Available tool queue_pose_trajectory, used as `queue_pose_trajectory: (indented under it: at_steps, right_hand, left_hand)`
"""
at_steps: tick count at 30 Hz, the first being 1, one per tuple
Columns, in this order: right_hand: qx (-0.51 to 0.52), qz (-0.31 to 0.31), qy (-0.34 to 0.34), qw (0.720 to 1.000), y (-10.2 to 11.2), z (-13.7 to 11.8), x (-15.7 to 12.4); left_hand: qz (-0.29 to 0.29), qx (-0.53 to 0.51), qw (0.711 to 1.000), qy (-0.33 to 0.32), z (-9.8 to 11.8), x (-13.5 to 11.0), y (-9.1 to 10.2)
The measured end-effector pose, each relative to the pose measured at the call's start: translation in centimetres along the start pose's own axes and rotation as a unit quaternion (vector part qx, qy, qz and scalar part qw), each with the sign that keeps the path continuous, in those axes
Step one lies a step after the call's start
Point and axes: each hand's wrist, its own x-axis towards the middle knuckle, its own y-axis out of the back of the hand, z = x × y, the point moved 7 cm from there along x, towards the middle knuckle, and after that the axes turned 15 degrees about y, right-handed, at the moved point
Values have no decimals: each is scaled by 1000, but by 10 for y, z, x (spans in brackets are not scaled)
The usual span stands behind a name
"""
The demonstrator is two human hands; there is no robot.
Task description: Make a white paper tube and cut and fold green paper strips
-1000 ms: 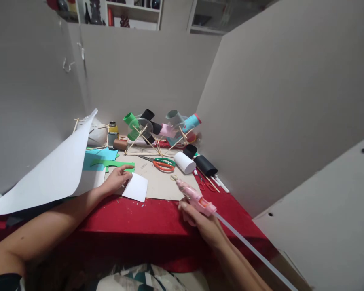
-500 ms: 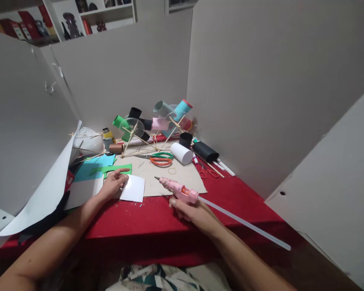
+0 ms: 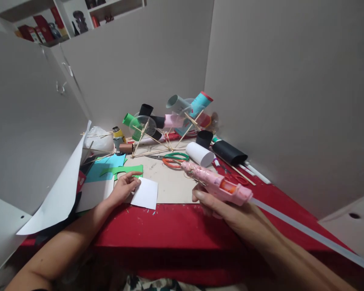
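The left hand (image 3: 124, 189) pinches a white card (image 3: 146, 194) by its corner; apart from it, right of the card, the right hand (image 3: 214, 207) grips a pink glue gun (image 3: 216, 182). Behind the card lie scissors (image 3: 164, 157) and a white tube (image 3: 198, 154); blue paper (image 3: 101, 166) lies to its left.

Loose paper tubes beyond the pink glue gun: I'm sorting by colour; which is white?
The white paper cylinder, its neighbours being a short black paper tube behind and a long black paper tube to the right.
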Motion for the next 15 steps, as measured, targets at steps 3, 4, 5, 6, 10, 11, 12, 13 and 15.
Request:
queue_pose_trajectory:
  at_steps: [3,4,5,6,10,11,12,13,15]
  right_hand:
    - [-20,-20,0,1000,-5,-3,25]
    - [-17,-32,11,999,-9,-4,34]
    - [-12,-47,24,999,-15,-3,43]
    - [-7,-64,39,997,-21,-3,51]
    - [10,-121,87,989,-42,10,74]
    - [13,-126,89,988,-45,17,76]
    - [13,-127,86,988,-47,26,77]
    - [9,-125,77,989,-47,37,76]
    - [-25,-109,59,992,-43,61,71]
  left_hand:
    - [-10,-2,1000,3,-2,1,-1]
    - [-13,-3,1000,4,-4,2,-1]
    - [-16,-1,1000,4,-5,2,-2]
    - [-19,1,1000,4,-7,3,-2]
    - [-24,24,999,7,-14,1,-2]
    - [-24,32,999,6,-16,0,-2]
    - [-21,49,999,0,-17,-2,-3]
    - [-23,72,997,-4,-17,-4,-4]
    - [-25,105,994,-7,-18,-8,-6]
